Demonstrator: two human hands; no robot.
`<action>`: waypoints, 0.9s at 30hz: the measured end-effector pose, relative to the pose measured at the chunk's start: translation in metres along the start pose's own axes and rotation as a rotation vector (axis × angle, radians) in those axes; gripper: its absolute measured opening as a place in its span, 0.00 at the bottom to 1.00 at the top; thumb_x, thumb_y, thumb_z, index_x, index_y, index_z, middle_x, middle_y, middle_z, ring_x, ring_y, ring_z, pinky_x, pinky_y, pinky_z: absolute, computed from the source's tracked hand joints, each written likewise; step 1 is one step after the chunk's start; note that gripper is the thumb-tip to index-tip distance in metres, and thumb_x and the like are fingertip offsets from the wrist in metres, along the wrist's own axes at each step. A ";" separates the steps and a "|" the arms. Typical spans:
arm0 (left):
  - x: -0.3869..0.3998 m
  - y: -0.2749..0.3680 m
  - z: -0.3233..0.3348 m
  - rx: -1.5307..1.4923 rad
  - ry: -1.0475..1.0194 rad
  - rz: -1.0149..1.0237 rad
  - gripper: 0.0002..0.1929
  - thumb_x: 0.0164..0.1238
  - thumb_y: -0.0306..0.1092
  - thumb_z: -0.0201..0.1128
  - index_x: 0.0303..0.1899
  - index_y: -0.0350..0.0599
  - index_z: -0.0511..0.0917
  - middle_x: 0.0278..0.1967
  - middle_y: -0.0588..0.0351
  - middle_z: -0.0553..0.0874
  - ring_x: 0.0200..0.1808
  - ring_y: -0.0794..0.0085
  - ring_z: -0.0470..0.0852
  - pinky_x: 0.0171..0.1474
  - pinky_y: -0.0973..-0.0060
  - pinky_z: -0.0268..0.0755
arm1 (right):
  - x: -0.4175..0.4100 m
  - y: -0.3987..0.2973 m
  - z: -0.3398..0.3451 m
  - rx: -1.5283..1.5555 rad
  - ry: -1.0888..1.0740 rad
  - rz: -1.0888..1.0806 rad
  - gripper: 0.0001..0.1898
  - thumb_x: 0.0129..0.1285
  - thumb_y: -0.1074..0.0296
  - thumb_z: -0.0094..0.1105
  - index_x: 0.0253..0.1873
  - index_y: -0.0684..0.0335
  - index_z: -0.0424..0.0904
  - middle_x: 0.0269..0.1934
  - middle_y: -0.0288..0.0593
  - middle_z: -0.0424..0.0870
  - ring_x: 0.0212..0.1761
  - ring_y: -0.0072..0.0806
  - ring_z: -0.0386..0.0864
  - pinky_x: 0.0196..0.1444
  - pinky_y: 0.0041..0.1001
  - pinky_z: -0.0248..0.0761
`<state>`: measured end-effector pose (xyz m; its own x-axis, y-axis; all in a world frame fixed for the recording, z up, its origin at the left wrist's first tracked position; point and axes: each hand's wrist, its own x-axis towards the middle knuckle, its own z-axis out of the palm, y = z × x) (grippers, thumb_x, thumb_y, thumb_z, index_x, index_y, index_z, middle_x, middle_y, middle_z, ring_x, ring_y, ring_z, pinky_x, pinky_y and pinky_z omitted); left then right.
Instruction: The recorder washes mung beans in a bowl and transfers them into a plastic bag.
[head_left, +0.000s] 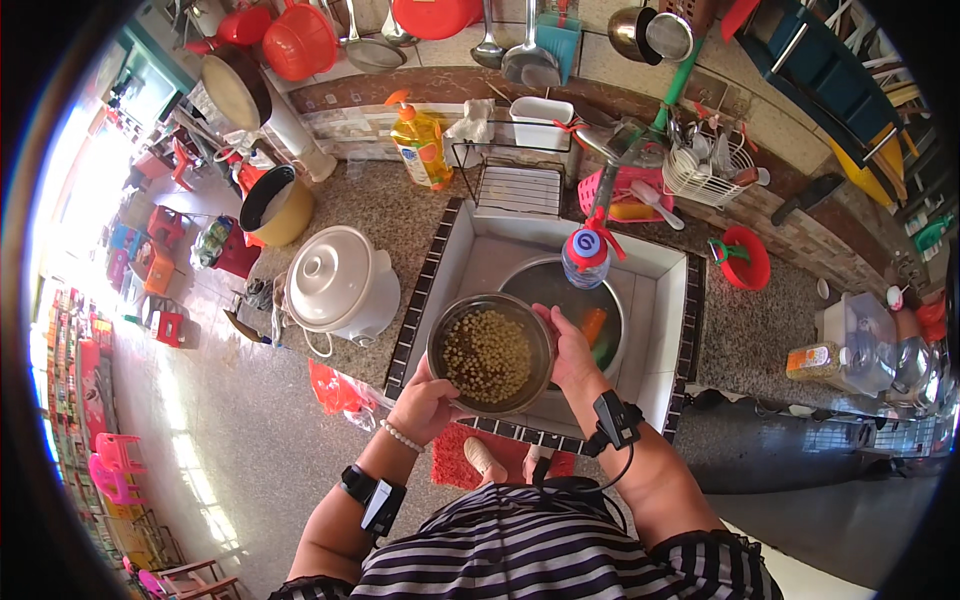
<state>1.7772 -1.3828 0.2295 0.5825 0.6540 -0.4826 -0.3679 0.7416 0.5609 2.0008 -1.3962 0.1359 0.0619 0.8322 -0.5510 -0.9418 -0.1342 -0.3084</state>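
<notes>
A round metal bowl (438, 319) is held between my two hands over the front part of the tiled sink (667, 330). Inside it lie many small pale-yellow grains or beans (487, 352) and some brownish bits. My left hand (427, 405) grips the lower left rim, thumb on top. On the right side, my right hand (566, 345) clasps the bowl's wall. Behind the bowl, a larger metal basin (555, 274) sits in the sink, partly hidden, with an orange carrot-like vegetable (594, 326) and something green inside. A plastic bottle piece (586, 259) tied on the faucet hangs above the basin.
Left on the granite counter stand a white lidded electric pot (341, 285) and a yellow pot (277, 206). Behind the sink are an orange-topped soap bottle (421, 146), a wire rack (519, 187) and a pink basket (596, 191). A red bowl (742, 259) lies to the right.
</notes>
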 end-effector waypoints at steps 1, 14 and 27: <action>0.000 0.000 0.001 0.000 0.001 0.000 0.37 0.49 0.10 0.42 0.64 0.53 0.56 0.55 0.48 0.71 0.52 0.53 0.78 0.46 0.48 0.79 | 0.002 0.000 -0.002 -0.005 0.002 0.001 0.17 0.71 0.57 0.44 0.48 0.63 0.77 0.43 0.42 0.83 0.45 0.31 0.80 0.50 0.31 0.73; 0.000 0.007 0.006 0.035 -0.021 0.008 0.37 0.49 0.11 0.43 0.65 0.52 0.55 0.55 0.48 0.72 0.50 0.56 0.80 0.43 0.55 0.82 | 0.006 0.001 0.001 0.004 -0.009 0.027 0.17 0.71 0.57 0.43 0.49 0.62 0.77 0.42 0.42 0.83 0.44 0.31 0.80 0.49 0.31 0.73; 0.002 0.011 0.007 0.051 -0.019 0.015 0.38 0.51 0.12 0.43 0.66 0.55 0.53 0.56 0.50 0.71 0.50 0.57 0.80 0.42 0.57 0.82 | 0.005 0.001 0.006 0.014 -0.017 0.064 0.17 0.71 0.58 0.42 0.49 0.65 0.76 0.44 0.44 0.82 0.45 0.33 0.79 0.50 0.31 0.73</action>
<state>1.7789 -1.3745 0.2393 0.5912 0.6618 -0.4610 -0.3400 0.7228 0.6017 1.9985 -1.3889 0.1371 -0.0045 0.8313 -0.5558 -0.9482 -0.1800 -0.2616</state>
